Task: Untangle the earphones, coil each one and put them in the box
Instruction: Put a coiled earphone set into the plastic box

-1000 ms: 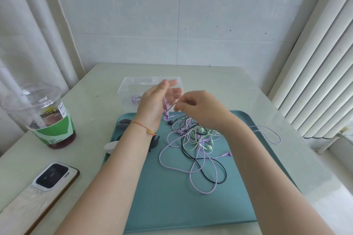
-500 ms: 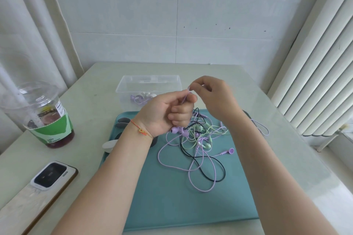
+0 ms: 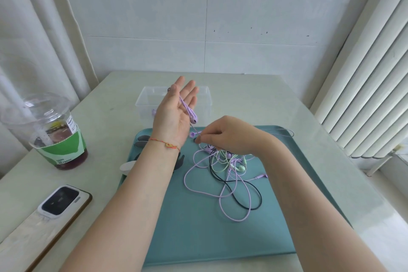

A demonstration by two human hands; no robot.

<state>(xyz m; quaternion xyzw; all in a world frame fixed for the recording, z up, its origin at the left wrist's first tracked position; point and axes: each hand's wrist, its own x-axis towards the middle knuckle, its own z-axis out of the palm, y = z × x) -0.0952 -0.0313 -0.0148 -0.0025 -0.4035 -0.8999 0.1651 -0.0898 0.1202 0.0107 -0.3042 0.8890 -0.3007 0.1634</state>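
Since 0.5 s ago the right hand [image 3: 229, 133] drops from the raised cord to the tangled earphones [image 3: 227, 172] mid-tray [image 3: 198, 238], its fingers pinching a strand. Beyond it the left hand [image 3: 174, 115] uncurls: fingers wide, purple cord [image 3: 187, 109] draped over the palm. By my reading, coiling starts once slack comes free. Behind it, the box [image 3: 205, 99] waits at the worktop's far edge.

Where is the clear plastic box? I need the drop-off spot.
In the head view, the clear plastic box sits on the table just beyond the teal tray's far edge, behind the raised left hand.
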